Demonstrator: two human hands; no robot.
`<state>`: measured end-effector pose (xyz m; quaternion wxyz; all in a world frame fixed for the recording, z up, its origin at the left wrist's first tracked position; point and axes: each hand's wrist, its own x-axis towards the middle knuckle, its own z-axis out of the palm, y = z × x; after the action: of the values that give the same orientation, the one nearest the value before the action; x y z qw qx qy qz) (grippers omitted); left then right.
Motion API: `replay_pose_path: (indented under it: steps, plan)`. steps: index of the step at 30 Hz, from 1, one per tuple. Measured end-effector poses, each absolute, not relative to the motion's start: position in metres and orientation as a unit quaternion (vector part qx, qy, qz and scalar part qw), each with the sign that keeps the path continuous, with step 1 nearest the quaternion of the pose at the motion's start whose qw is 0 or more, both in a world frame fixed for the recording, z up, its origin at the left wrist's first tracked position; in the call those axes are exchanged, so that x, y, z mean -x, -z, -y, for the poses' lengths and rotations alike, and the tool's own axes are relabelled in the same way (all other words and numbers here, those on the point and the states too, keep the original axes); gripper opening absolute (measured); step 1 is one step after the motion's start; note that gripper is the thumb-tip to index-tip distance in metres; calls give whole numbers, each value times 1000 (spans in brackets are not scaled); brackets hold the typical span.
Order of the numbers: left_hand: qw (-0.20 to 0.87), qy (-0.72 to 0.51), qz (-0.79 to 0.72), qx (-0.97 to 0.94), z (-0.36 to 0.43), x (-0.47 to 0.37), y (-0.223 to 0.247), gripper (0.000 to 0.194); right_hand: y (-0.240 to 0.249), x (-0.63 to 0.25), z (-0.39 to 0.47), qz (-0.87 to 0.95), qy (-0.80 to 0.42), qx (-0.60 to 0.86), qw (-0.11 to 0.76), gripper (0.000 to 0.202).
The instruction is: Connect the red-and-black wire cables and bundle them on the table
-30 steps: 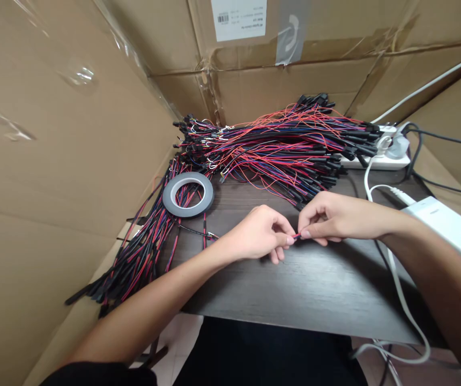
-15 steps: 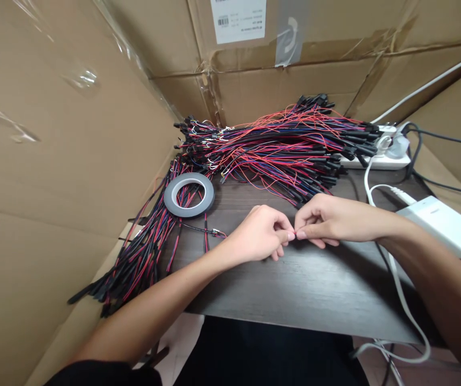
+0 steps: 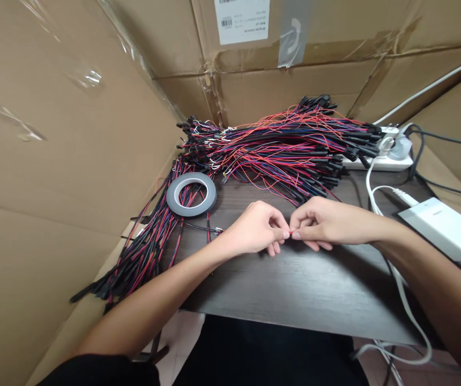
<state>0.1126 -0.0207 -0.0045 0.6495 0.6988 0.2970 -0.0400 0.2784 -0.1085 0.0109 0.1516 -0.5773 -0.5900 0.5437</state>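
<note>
My left hand [image 3: 260, 228] and my right hand [image 3: 317, 222] meet fingertip to fingertip above the dark table [image 3: 279, 289]. Both are pinched on a thin red wire [image 3: 290, 232], of which only a short piece shows between them. A black cable [image 3: 198, 227] with a small light connector runs from the left toward my left wrist. Behind my hands lies a large bundle of red, black and blue wires [image 3: 270, 145]. The roll of grey tape [image 3: 191, 194] lies to the left, on more wires.
A second wire bundle [image 3: 142, 252] hangs over the table's left edge. At right are a white power strip [image 3: 395, 162], a white charger box [image 3: 447, 228] and a loose white cable [image 3: 403, 300]. Cardboard walls [image 3: 295, 86] stand behind and at left.
My two hands have shifted slightly left, still close together. A bit more red shows between the fingertips. The whole view has moved slightly.
</note>
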Motion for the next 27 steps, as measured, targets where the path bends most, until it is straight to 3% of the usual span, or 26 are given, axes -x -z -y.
replay_pose_path:
  steps: [7,20,27]
  plan:
    - [680,67,-294,-668,7,-108,9,10,-7,-279,105,575,-559,575,162,20]
    - [572,33,-275,-772,12,-103,13,6,2,-264,102,593,-527,587,162,16]
    - [591,74,-254,-762,9,-102,11,12,4,-270,104,591,-547,568,169,17]
